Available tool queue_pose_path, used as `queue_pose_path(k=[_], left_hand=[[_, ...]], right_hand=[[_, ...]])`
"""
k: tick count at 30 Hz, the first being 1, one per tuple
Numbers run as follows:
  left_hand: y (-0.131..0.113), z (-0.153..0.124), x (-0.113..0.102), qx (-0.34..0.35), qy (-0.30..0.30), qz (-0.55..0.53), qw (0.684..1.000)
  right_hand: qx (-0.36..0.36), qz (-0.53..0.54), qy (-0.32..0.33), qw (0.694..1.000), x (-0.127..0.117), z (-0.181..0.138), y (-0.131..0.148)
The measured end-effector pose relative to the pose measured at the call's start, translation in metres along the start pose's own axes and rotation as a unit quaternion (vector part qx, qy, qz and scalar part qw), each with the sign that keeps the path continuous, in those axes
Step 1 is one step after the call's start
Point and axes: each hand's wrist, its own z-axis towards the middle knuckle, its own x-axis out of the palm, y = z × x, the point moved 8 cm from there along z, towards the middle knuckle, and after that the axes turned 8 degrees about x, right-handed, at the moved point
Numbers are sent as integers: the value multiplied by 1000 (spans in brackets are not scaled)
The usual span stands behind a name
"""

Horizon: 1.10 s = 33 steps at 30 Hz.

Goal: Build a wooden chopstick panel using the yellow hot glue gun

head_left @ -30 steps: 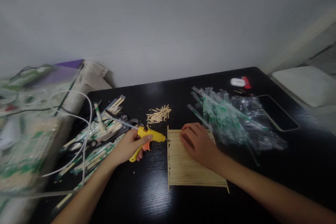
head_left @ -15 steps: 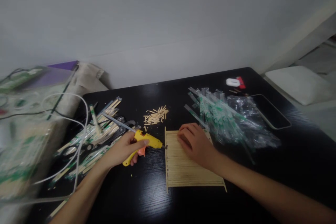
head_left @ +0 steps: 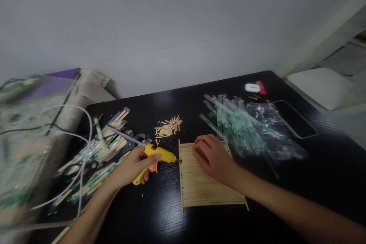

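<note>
My left hand (head_left: 132, 167) grips a yellow glue gun (head_left: 160, 157) with an orange trigger. Its nozzle touches the left edge of a flat panel of wooden sticks (head_left: 200, 187) lying on the black table (head_left: 286, 183). A clear glue stick pokes out of the gun's back. My right hand (head_left: 213, 157) rests palm down on the panel's upper part, fingers bent and pressing on it. A thin upright stick runs along the panel's left edge.
Small cut stick pieces (head_left: 168, 126) lie behind the panel. Wrapped chopsticks and scissors (head_left: 97, 156) are piled at the left with a white cable (head_left: 82, 148). Empty plastic wrappers (head_left: 251, 129) lie at the right, beside a phone (head_left: 294, 118) and a white case (head_left: 252, 87).
The glue gun's nozzle has slid a little down the panel's left edge. The camera has shifted slightly; my right hand stays on the panel.
</note>
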Motion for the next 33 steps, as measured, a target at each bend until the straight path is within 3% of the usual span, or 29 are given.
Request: queue_pose_path(k=[21,33], left_hand=[[1,-1,2,-5,4,-13,1000],[11,2,-2,-9,-24,-3,1000]], right_hand=[[10,8,10,1000,3,-2,-2],[8,8,14,1000,3,-1,-2]])
